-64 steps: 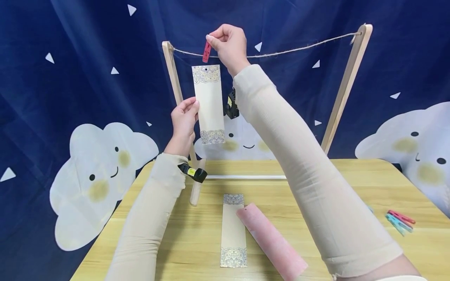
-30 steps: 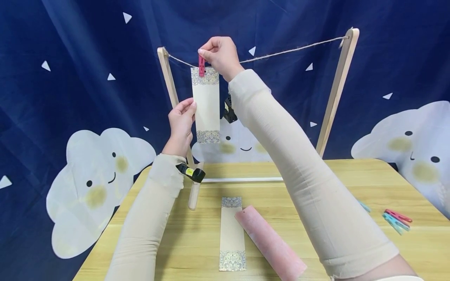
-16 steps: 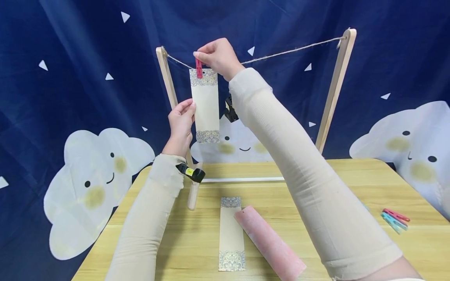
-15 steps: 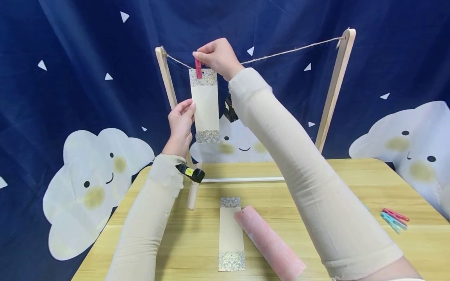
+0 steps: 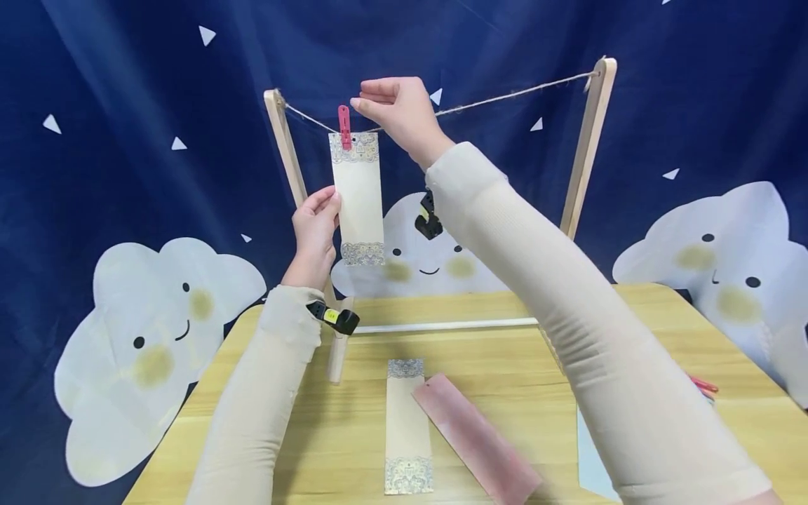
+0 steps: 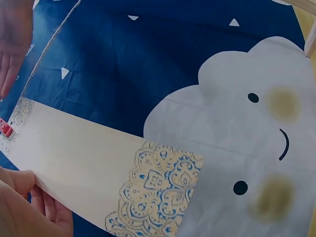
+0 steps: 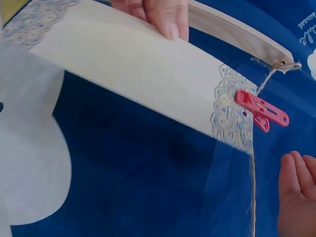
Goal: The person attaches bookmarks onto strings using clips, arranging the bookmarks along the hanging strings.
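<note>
Your raised left hand (image 5: 314, 230) is pinching the left edge of a smooth, oblong cream card (image 5: 360, 200) between its fingers; a slim red plastic clip (image 5: 344, 128) is gripping the card's lacy-patterned top at the rough twine (image 7: 254, 197); your right hand (image 5: 407, 116) is hovering beside the clip, fingers extended

Card (image 5: 360, 203), cream, patterned ends: upright, left of centre, left edge pinched by left hand (image 5: 314, 228). Clip (image 5: 344, 128), red: clamping card's top at string (image 5: 517, 92), right hand (image 5: 405, 118) beside.
</note>
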The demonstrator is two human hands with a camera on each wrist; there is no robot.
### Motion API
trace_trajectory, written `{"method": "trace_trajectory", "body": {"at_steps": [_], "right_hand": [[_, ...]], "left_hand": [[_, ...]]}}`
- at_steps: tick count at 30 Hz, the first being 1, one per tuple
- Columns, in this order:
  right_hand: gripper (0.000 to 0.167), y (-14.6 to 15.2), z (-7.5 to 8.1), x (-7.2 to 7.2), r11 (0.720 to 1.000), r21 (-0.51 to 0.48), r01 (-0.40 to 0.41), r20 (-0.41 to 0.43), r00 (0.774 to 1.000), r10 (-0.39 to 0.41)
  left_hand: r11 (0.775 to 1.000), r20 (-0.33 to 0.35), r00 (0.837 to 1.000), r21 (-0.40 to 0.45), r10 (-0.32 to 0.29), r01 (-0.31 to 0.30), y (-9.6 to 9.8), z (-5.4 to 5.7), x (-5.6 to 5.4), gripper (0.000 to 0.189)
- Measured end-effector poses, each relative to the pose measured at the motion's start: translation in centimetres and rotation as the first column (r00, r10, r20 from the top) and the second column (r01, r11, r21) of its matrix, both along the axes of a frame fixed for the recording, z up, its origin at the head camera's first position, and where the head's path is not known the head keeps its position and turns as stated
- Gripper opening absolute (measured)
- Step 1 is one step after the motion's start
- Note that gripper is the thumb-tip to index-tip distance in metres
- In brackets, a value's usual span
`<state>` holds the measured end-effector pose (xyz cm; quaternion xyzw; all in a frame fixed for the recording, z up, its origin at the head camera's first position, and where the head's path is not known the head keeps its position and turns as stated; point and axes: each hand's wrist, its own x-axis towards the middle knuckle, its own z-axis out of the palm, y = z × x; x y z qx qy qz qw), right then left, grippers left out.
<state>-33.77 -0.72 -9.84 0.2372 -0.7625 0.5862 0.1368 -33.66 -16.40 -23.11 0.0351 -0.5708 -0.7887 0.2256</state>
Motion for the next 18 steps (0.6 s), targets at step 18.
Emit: {"method": "trace_trajectory", "body": {"at_steps": [18], "right_hand": [[0.042,8.7,-7.8,2.4,0.984,0.176,-0.008,0.086,0.996,-0.008]], "left_hand": [[0.983,-0.064,0.997,-0.173,0.044,-0.054,-0.8,-2.3,1.3,0.034]]}}
